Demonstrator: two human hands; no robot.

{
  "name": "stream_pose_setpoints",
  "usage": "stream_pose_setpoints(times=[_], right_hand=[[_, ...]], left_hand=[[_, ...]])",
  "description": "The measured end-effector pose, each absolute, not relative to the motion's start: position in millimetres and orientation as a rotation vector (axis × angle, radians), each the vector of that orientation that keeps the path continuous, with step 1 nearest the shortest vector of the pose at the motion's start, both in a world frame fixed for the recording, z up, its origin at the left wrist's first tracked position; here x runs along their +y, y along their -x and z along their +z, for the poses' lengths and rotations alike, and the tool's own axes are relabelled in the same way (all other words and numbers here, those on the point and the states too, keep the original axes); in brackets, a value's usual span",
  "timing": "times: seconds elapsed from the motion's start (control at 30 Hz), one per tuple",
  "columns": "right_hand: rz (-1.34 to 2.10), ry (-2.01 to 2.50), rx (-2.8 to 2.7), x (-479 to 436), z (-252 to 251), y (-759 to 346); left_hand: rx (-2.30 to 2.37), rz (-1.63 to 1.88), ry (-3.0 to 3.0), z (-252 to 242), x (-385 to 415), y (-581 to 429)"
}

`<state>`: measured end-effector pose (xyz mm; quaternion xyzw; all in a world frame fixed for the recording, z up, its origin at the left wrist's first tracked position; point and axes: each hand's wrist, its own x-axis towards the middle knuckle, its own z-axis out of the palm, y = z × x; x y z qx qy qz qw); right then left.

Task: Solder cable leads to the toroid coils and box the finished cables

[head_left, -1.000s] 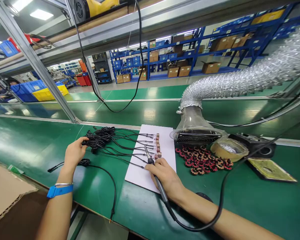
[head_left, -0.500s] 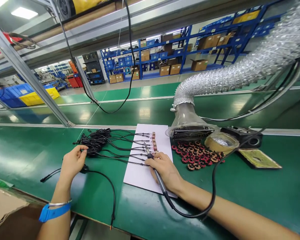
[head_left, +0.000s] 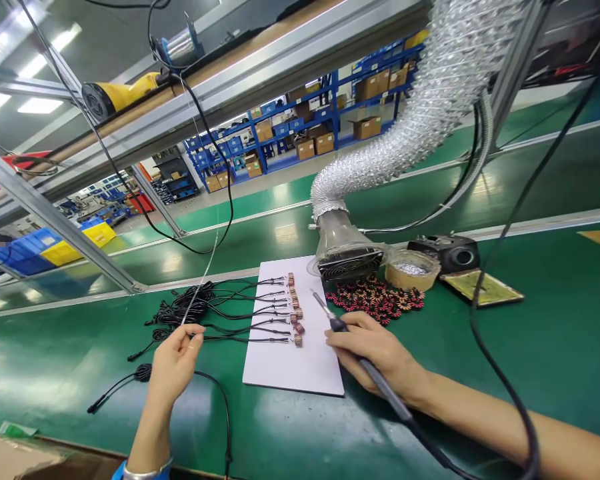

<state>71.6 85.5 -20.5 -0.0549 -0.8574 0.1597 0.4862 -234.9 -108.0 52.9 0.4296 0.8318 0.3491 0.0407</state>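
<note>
The right hand (head_left: 377,353) is wrapping its fingers round a soldering iron (head_left: 380,383), and the left hand (head_left: 173,367) is pinching solder wire (head_left: 205,273); the hot tip is hovering near the coils (head_left: 296,320) on the board (head_left: 280,373), risking scorched cables (head_left: 180,310) if it drifts

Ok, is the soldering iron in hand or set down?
In hand: the right hand grips the soldering iron by its dark handle, its metal tip pointing toward the white board.
</note>
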Motion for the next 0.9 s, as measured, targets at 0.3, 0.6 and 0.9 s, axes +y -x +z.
stream_pose_setpoints(times=[0.3, 0.6, 0.9], right_hand=[[0.381, 0.379, -1.929, 126.9, -19.0, -151.4], [0.382, 0.357, -1.904, 132.0, -15.5, -168.0], [0.383, 0.278, -1.923, 126.1, -5.4, -171.6]], left_hand=[[2.157, 0.359, -1.784, 32.5, 0.0, 67.3], [2.320, 0.190, -1.740, 1.6, 57.6, 23.3], [2.223, 0.182, -1.741, 17.5, 42.5, 12.1]])
